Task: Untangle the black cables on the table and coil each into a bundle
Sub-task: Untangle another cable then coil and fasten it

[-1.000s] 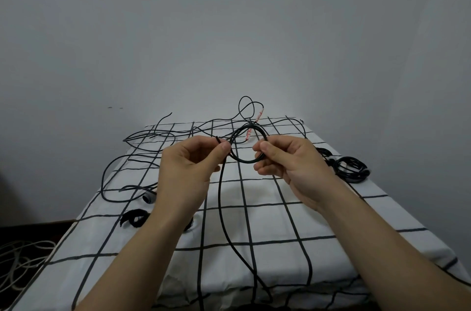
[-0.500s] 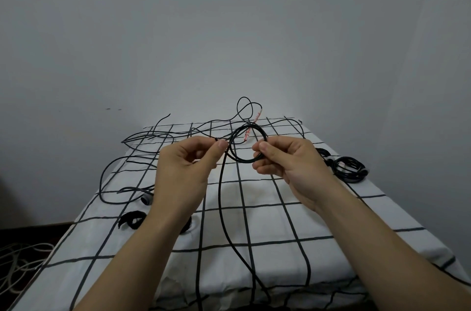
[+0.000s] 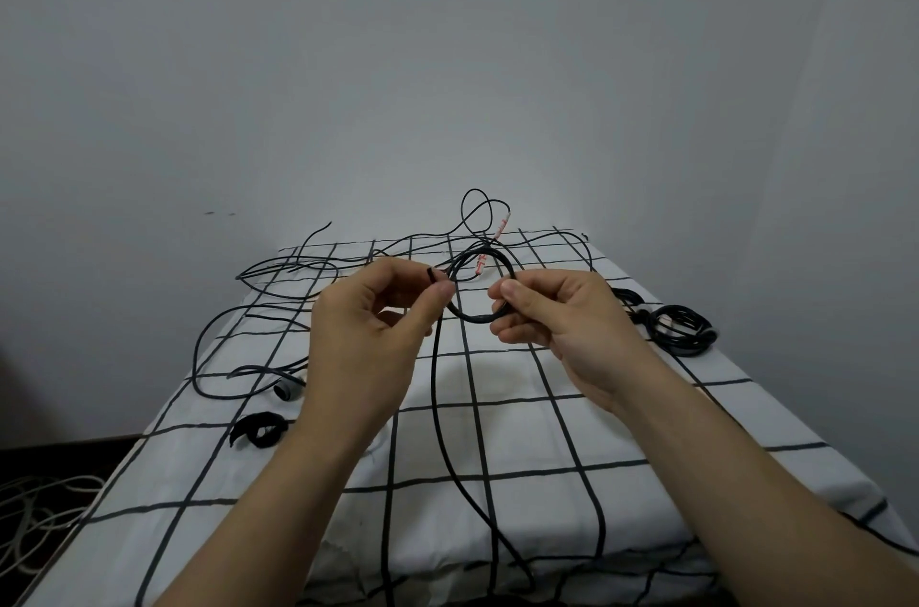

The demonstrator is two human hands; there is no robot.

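Bench, under a black-checked white cloth, carries all the task's cables. The held cable runs up from the near edge into one small loop raised between both hands, above the bench middle.

Left grip: thumb and forefinger pinch the cable just short of its free end, which pokes up past the fingers. Right grip: thumb and fingers pinch the loop's right side. Neither is released.

Step in hand, by my judgement: the first turns of a coil, with most of the length not yet gathered. The next move calls for the right grip to hold the loop's size while the left feeds in the trailing length, keeping it free of the loose tangle at the far left.

Count, largest first:
- Bench: one.
- Loose tangle: one; the strands cross too much to number.
- Coiled bundle, right edge: one plain; a smaller dark coil touches it, possibly a second, cannot tell.
- Black strap, near left: one.
- Grey plug: one.
- Red-and-white tags: two.
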